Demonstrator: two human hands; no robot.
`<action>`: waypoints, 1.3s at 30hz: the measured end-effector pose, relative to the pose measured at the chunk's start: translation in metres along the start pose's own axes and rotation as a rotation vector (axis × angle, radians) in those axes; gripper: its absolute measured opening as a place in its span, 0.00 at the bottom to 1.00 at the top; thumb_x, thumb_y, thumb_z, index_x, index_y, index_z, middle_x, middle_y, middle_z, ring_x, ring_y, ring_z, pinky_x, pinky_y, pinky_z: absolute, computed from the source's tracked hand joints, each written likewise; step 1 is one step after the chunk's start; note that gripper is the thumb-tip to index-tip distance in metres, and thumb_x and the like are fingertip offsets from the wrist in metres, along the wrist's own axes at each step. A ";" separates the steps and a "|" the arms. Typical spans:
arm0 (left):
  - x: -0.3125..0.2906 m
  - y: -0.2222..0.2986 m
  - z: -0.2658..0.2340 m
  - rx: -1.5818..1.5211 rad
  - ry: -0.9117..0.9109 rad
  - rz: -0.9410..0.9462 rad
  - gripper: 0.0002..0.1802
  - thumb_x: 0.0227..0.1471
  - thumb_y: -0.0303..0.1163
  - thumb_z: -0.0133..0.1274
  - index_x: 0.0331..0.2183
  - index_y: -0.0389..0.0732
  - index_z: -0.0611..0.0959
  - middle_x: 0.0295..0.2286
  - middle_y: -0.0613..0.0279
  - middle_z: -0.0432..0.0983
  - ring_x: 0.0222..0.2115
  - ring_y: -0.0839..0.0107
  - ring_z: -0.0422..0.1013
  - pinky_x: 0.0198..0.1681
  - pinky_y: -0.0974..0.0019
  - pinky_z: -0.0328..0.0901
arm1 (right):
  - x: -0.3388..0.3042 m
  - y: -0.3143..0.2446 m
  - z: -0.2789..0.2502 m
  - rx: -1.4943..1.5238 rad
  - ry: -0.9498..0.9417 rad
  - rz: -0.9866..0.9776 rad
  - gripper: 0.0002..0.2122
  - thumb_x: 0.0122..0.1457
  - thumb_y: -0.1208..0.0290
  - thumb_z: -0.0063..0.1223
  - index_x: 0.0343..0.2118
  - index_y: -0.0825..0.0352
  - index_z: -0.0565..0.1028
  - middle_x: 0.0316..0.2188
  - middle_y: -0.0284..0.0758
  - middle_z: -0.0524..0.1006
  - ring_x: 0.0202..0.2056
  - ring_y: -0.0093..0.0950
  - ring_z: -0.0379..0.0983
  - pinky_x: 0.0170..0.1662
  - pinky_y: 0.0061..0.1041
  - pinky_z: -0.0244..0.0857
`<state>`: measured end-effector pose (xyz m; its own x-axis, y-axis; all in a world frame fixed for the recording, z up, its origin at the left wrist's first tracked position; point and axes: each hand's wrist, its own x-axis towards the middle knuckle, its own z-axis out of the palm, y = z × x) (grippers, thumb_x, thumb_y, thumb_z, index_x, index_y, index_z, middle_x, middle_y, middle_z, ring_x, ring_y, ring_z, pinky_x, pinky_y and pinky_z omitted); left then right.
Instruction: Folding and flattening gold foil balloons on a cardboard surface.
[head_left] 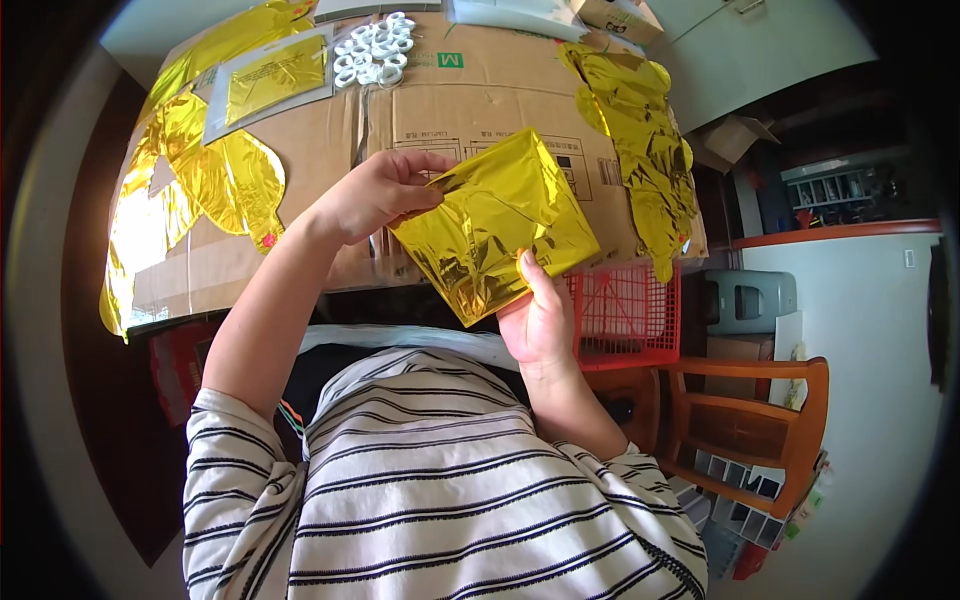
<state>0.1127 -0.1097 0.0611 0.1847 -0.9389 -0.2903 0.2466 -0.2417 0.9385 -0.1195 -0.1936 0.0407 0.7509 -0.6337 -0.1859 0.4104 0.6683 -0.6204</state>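
A folded gold foil balloon (500,215), flattened to a rough rectangle, is held up over the near edge of the cardboard-covered table. My left hand (385,195) pinches its left edge between thumb and fingers. At its lower right corner, my right hand (542,318) grips it with the thumb on top; the other fingers are mostly hidden beneath. Unfolded gold foil balloons (225,165) lie on the left of the table, and another gold foil balloon (645,140) hangs along the right side.
Flat cardboard (470,100) covers the table. A clear packet with folded gold foil (272,82) and a pile of white ribbon rolls (375,50) lie toward the far left. Below the table's right edge stand a red plastic basket (625,315) and a wooden chair (750,430).
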 end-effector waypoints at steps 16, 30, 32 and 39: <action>-0.003 -0.010 -0.012 -0.489 -0.110 0.040 0.29 0.66 0.42 0.39 0.61 0.33 0.68 0.53 0.52 0.73 0.53 0.65 0.71 0.56 0.60 0.66 | 0.012 0.004 -0.013 0.013 0.026 0.021 0.20 0.64 0.78 0.49 0.59 0.66 0.66 0.55 0.36 0.73 0.57 0.31 0.70 0.62 0.38 0.62; -0.019 -0.031 0.029 -0.870 -0.063 0.083 0.27 0.65 0.42 0.40 0.59 0.36 0.70 0.52 0.55 0.75 0.52 0.61 0.72 0.58 0.53 0.65 | 0.016 0.004 -0.012 0.086 0.062 -0.012 0.21 0.64 0.77 0.51 0.60 0.66 0.65 0.55 0.34 0.72 0.56 0.29 0.69 0.61 0.36 0.63; -0.021 -0.028 0.028 -0.835 -0.104 0.162 0.25 0.63 0.35 0.43 0.59 0.36 0.69 0.52 0.56 0.75 0.53 0.62 0.72 0.58 0.53 0.65 | 0.016 0.002 -0.006 0.053 0.035 -0.051 0.20 0.64 0.77 0.51 0.59 0.67 0.66 0.55 0.34 0.72 0.56 0.29 0.69 0.61 0.36 0.63; -0.022 -0.032 0.026 -0.689 -0.027 0.199 0.28 0.55 0.18 0.47 0.59 0.38 0.70 0.51 0.56 0.75 0.51 0.63 0.73 0.56 0.51 0.68 | 0.014 0.002 -0.005 -0.088 0.035 -0.051 0.17 0.65 0.73 0.52 0.56 0.69 0.69 0.53 0.34 0.73 0.53 0.27 0.71 0.57 0.33 0.67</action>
<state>0.0759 -0.0875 0.0426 0.2674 -0.9569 -0.1132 0.7570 0.1359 0.6392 -0.1107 -0.2034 0.0334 0.7111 -0.6803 -0.1776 0.3996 0.5988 -0.6941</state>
